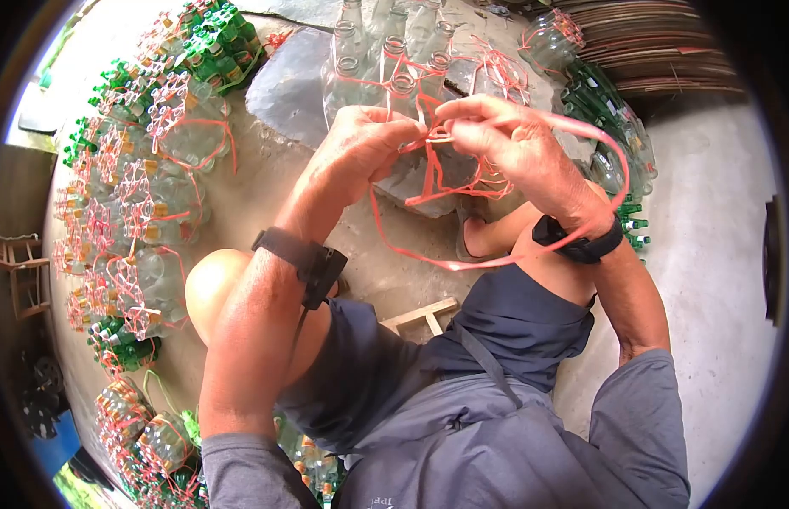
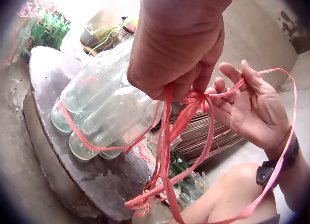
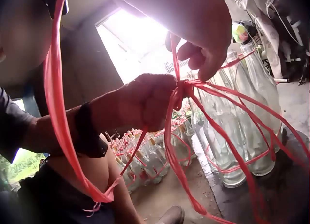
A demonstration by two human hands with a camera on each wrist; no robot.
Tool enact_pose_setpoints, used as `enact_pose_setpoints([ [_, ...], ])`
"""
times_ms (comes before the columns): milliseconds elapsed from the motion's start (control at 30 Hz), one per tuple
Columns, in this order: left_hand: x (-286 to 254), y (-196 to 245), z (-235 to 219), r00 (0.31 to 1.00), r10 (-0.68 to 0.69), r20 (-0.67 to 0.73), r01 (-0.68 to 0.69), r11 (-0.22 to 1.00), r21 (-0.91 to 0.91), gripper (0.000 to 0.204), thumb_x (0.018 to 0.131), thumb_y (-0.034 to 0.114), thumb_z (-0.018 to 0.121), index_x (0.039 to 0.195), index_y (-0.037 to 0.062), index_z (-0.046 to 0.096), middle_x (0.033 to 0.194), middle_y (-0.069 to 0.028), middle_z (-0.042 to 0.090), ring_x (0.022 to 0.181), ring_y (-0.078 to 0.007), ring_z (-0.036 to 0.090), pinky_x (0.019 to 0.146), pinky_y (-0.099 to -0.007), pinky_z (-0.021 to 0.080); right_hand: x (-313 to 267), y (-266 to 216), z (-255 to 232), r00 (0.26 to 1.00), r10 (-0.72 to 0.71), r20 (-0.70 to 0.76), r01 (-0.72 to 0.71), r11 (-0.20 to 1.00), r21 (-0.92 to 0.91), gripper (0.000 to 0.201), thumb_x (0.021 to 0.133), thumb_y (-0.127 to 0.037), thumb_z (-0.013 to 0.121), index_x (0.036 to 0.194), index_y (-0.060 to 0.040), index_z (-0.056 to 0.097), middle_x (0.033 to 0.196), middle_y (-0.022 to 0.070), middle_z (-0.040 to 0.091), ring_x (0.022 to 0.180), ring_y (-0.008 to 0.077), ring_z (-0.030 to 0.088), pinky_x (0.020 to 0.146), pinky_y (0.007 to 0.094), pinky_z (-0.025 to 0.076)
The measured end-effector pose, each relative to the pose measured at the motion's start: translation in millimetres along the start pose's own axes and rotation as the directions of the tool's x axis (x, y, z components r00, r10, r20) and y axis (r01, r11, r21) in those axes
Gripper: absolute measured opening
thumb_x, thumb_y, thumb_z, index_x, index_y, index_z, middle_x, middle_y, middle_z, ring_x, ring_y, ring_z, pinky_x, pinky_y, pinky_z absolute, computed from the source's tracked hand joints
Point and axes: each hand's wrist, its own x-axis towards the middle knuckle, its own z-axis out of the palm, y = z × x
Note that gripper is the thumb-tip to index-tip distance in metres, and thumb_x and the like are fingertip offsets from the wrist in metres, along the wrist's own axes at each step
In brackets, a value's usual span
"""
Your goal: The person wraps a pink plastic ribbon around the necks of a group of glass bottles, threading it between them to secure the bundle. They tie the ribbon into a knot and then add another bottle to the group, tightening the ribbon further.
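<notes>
A bundle of clear glass bottles (image 2: pixel 104 96) stands on a grey stone slab (image 1: pixel 288 93), with red plastic string (image 3: pixel 237 168) round it. Beside the bottle necks, my left hand (image 1: pixel 369 144) pinches the string at a bunched knot (image 2: pixel 196 99), from which several strands hang. My right hand (image 1: pixel 513 148) is just across the knot, a strand running between its thumb and fingers. From there a long loop of string (image 1: pixel 625 161) swings out past the right wrist and down over my knees. The left fingertips are partly hidden behind the strands in the left wrist view.
Many tied bottle bundles (image 1: pixel 140 204), clear and green, crowd the floor on the left. More green bottles (image 1: pixel 602 102) lie at the right, below a stack of thin brown strips (image 1: pixel 657 47). A wooden frame piece (image 1: pixel 424 318) shows between my legs.
</notes>
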Motion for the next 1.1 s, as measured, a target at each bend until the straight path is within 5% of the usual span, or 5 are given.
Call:
enact_pose_setpoints([
  [267, -1, 3, 0, 0.999, 0.041, 0.036, -0.041, 0.999, -0.001, 0.017, 0.092, 0.02, 0.077, 0.093, 0.0053, 0.069, 0.062, 0.0113, 0.042, 0.048, -0.0005, 0.029, 0.044, -0.0234, 0.019, 9, 28, 1, 0.999, -0.037, 0.03, 0.044, 0.957, -0.287, 0.038, 0.094, -0.011, 0.07, 0.131, -0.0053, 0.064, 0.115, 0.0068, 0.068, 0.11, 0.0166, 0.065, 0.094, 0.0324, 0.053],
  [400, -1, 3, 0, 1.0, 0.015, 0.02, -0.015, 1.0, 0.01, 0.016, 0.092, 0.019, 0.077, 0.094, 0.0061, 0.068, 0.063, 0.0114, 0.043, 0.048, -0.0001, 0.029, 0.043, -0.0232, 0.019, 14, 31, -1, 0.994, -0.11, 0.016, 0.106, 0.892, -0.439, 0.02, 0.095, -0.015, 0.073, 0.108, -0.0006, 0.073, 0.1, 0.0085, 0.068, 0.09, 0.0146, 0.064, 0.077, 0.0312, 0.052],
  [633, -1, 2, 1, 1.0, 0.016, 0.011, -0.016, 1.0, 0.026, 0.016, 0.092, 0.019, 0.078, 0.094, 0.0057, 0.069, 0.063, 0.0113, 0.044, 0.048, 0.0005, 0.029, 0.043, -0.0226, 0.018, 8, 30, -2, 0.994, -0.11, -0.015, 0.098, 0.936, -0.338, 0.017, 0.095, -0.016, 0.073, 0.098, 0.0005, 0.075, 0.084, 0.0062, 0.064, 0.083, 0.0135, 0.062, 0.073, 0.031, 0.051],
  [933, 1, 4, 1, 1.0, 0.021, 0.017, -0.022, 0.998, 0.062, 0.017, 0.091, 0.019, 0.079, 0.095, 0.005, 0.07, 0.062, 0.0112, 0.045, 0.047, 0.0004, 0.029, 0.043, -0.0228, 0.018, 8, 32, 7, 0.967, -0.249, -0.062, 0.224, 0.937, -0.269, 0.022, 0.098, -0.02, 0.069, 0.109, -0.0016, 0.072, 0.101, 0.0136, 0.066, 0.094, 0.0158, 0.064, 0.079, 0.0311, 0.051],
  [1100, -1, 4, 0, 1.0, 0.02, 0.024, -0.021, 0.998, 0.053, 0.017, 0.091, 0.019, 0.079, 0.095, 0.0051, 0.07, 0.061, 0.0115, 0.044, 0.047, 0.0005, 0.029, 0.043, -0.0228, 0.018, 2, 26, 2, 0.997, -0.008, 0.082, 0.021, 0.987, -0.157, 0.016, 0.099, -0.006, 0.063, 0.11, 0.003, 0.071, 0.096, 0.0043, 0.069, 0.084, 0.0089, 0.063, 0.074, 0.0271, 0.052],
])
